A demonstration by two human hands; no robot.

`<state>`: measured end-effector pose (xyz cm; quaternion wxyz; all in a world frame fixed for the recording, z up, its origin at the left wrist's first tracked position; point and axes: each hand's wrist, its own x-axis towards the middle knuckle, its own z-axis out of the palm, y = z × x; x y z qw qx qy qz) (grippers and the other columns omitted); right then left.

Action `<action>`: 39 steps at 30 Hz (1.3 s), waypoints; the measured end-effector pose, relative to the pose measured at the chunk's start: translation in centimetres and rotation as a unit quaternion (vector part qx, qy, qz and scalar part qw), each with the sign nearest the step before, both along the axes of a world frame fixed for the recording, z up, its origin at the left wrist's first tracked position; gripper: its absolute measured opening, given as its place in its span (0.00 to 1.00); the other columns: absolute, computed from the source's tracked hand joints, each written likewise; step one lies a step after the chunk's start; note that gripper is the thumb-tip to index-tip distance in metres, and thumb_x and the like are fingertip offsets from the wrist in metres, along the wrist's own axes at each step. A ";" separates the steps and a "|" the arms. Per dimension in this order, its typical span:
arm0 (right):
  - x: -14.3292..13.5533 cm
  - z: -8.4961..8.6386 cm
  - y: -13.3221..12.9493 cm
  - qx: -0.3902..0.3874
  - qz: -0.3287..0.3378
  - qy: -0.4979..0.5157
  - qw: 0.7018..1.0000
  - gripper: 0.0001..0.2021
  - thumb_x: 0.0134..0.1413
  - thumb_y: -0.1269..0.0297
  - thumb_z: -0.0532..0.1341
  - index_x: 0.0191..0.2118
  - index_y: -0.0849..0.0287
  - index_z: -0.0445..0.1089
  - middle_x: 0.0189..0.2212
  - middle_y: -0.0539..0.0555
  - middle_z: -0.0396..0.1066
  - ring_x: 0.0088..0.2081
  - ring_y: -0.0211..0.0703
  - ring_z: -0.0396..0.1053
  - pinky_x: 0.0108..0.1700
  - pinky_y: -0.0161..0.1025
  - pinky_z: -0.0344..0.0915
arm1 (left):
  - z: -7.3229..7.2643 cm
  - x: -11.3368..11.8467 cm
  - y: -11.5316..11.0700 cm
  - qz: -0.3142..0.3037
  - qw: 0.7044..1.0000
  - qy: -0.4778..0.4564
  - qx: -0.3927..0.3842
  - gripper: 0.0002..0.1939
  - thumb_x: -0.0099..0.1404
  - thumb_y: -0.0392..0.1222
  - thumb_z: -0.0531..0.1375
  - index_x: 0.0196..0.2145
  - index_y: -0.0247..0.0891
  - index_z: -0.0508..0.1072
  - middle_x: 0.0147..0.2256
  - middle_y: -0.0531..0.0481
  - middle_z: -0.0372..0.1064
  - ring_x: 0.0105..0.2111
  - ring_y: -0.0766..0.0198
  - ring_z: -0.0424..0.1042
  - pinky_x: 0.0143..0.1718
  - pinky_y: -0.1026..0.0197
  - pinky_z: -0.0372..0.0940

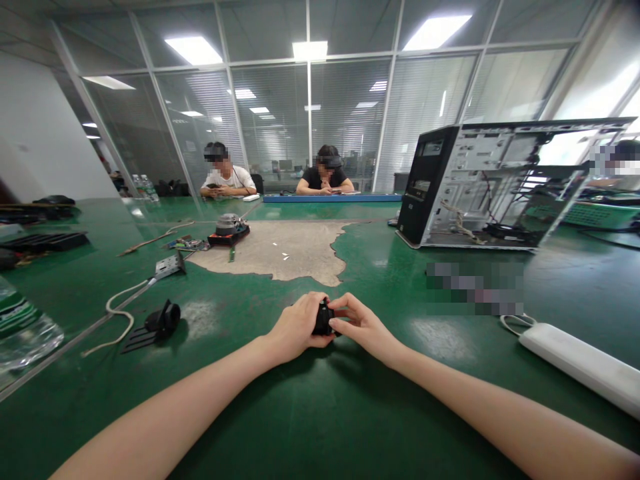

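At the near middle of the table (280, 413), both hands close around a small black part

Just in front of the wearer, the left hand (296, 327) is wrapped around a small black part (323, 321), its grip closed over the left side and top, with the thumb below. From the other side, the right hand (369, 330) has a narrow grip, thumb and fingertips pinching the right edge. Between them the part is mostly covered, so its exact kind cannot be told, nor whether it rests on the green surface or is held just above it.

The step in hand looks like close two-handed handling: the left hand seems to steady the part while the right fingers work at its edge. From this hold, a next move would call for a firm left grip and small, light fingertip motions on the right; pressing or twisting too hard could make the part slip.

Left of the hands stands a black plastic piece with a round end and flat slats (167, 319), well apart from them. Beyond it lies a metal bracket (170, 265) near a pale cable (120, 307). Off to the right are an open computer case (424, 190) and a white power strip (580, 363), neither being touched.
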<state>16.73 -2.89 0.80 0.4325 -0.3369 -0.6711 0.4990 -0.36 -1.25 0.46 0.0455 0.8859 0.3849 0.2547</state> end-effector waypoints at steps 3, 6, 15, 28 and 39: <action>0.0 -0.1 0.1 0.004 0.000 0.001 1.000 0.10 0.46 0.63 0.60 0.35 0.57 0.60 0.34 0.50 0.62 0.38 0.39 0.65 0.37 0.37 0.64 | -0.1 0.0 0.1 0.000 1.000 -0.003 -0.002 0.28 0.50 0.45 0.60 0.46 0.40 0.52 0.42 0.46 0.60 0.41 0.56 0.63 0.38 0.55 0.62; 0.0 -0.3 0.3 0.007 0.001 -0.004 1.000 0.12 0.46 0.63 0.60 0.38 0.57 0.60 0.37 0.51 0.61 0.39 0.39 0.64 0.39 0.38 0.64 | -0.1 0.0 0.1 -0.001 1.000 -0.005 -0.001 0.28 0.50 0.45 0.59 0.47 0.40 0.52 0.42 0.46 0.60 0.41 0.56 0.63 0.38 0.54 0.62; 0.1 -0.3 0.1 0.000 0.017 0.008 1.000 0.12 0.45 0.65 0.61 0.37 0.56 0.59 0.36 0.50 0.61 0.42 0.41 0.64 0.37 0.37 0.64 | 0.0 0.1 0.0 -0.001 1.000 0.003 0.001 0.28 0.50 0.44 0.60 0.46 0.39 0.52 0.42 0.46 0.60 0.41 0.56 0.63 0.37 0.55 0.63; 0.1 -0.3 0.2 0.002 0.006 -0.018 1.000 0.15 0.46 0.63 0.60 0.41 0.57 0.60 0.38 0.52 0.62 0.41 0.41 0.64 0.41 0.41 0.64 | 0.0 0.0 0.0 -0.004 1.000 -0.010 -0.007 0.27 0.51 0.45 0.59 0.47 0.40 0.52 0.42 0.46 0.60 0.41 0.56 0.63 0.38 0.55 0.62; 0.0 -0.2 0.1 0.013 0.003 -0.003 1.000 0.10 0.46 0.64 0.59 0.37 0.57 0.60 0.36 0.51 0.61 0.40 0.40 0.64 0.40 0.39 0.64 | 0.0 0.0 0.0 0.000 1.000 0.002 -0.004 0.29 0.50 0.45 0.60 0.47 0.40 0.52 0.42 0.46 0.59 0.41 0.56 0.62 0.38 0.55 0.62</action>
